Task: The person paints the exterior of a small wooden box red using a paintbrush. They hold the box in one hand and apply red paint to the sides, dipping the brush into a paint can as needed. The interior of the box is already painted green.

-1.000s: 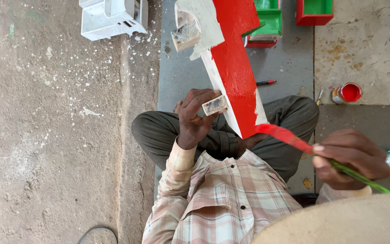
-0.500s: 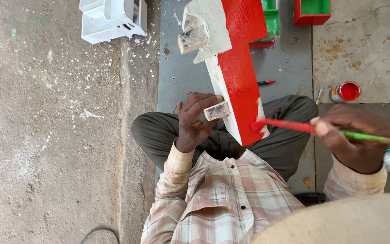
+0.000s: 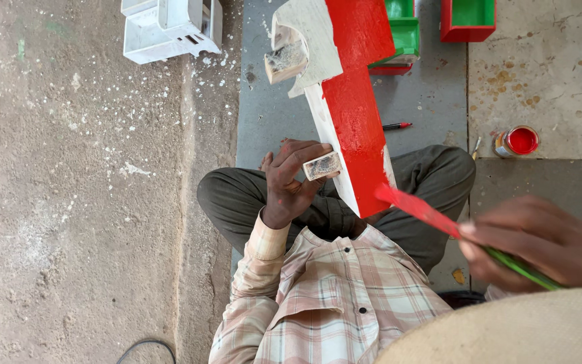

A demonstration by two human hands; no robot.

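A long wooden piece (image 3: 351, 121), white primed with one face painted red, rests across my lap. My left hand (image 3: 289, 180) grips a small wooden block sticking out of its white side, near the lower end. My right hand (image 3: 532, 244) holds a green-handled paintbrush (image 3: 420, 210) coated in red paint. The brush tip touches the lower end of the red face. A second wooden block (image 3: 284, 61) juts from the upper white part.
An open can of red paint (image 3: 519, 141) stands on the floor at right. A red pen (image 3: 396, 126) lies on the grey mat. Red and green painted boxes (image 3: 467, 19) sit at the top, a white painted piece (image 3: 168, 28) at top left.
My right hand has dropped lower and the brush now slants up to the piece's lower end, after stroking higher half a second ago. The left hand stays on the block.
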